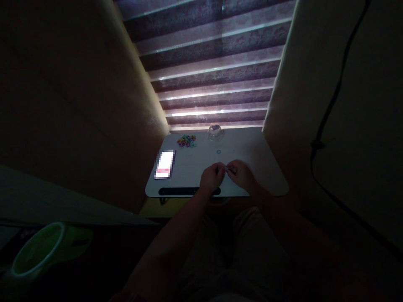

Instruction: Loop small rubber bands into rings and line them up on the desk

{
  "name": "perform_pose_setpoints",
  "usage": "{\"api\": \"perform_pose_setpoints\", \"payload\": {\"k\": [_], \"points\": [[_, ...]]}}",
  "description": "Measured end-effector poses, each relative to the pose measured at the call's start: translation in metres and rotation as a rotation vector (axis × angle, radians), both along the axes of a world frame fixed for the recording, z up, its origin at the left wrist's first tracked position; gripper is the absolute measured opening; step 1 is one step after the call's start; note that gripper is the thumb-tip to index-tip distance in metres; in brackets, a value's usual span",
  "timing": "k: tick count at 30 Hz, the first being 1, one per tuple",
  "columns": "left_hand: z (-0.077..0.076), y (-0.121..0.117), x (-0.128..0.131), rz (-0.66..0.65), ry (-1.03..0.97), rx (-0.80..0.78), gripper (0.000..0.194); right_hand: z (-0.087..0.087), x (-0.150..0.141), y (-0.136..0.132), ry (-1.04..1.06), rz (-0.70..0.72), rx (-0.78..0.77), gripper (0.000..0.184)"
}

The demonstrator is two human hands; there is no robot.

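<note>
My left hand (212,176) and my right hand (239,173) rest together on a small white lap table (264,167), fingertips meeting in a pinch. Something tiny sits between the fingers; it is too small and dim to name. A single small blue ring (218,151) lies on the table just beyond the hands. A pile of small colourful rings (186,140) lies at the far left corner. A clear round glass bowl (215,132) stands at the far edge.
A lit phone (164,164) lies on the table's left side. A dark slot (179,191) runs along the near edge. Striped window blinds (214,71) hang behind. A green cup (37,251) sits at lower left. A black cable (327,109) hangs on the right wall.
</note>
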State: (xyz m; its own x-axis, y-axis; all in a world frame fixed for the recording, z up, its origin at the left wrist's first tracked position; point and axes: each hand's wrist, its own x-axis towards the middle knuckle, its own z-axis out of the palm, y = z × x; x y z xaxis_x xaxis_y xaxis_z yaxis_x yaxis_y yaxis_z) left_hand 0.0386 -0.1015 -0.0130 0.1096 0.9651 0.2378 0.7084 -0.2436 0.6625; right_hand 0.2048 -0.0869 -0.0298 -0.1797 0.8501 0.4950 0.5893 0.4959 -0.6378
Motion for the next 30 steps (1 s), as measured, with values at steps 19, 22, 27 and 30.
{"api": "perform_pose_setpoints", "payload": {"k": [19,22,27,30], "points": [[0.0035,-0.0031,-0.0005,-0.031,-0.166,0.025,0.02,0.0004,0.0004,0.0017,-0.047,0.025,0.051,0.009],[0.0045,-0.0037,-0.0005,-0.023,-0.153,0.027,0.016,-0.0001,0.001,0.0019,-0.074,0.011,0.058,0.009],[0.0045,-0.0034,-0.0006,0.019,-0.097,0.006,0.017,0.002,0.0005,0.0005,-0.072,0.01,0.039,0.008],[0.0029,-0.0028,-0.0008,0.009,-0.091,0.007,0.018,0.0039,-0.0008,-0.0014,-0.053,-0.008,0.028,0.006]]}}
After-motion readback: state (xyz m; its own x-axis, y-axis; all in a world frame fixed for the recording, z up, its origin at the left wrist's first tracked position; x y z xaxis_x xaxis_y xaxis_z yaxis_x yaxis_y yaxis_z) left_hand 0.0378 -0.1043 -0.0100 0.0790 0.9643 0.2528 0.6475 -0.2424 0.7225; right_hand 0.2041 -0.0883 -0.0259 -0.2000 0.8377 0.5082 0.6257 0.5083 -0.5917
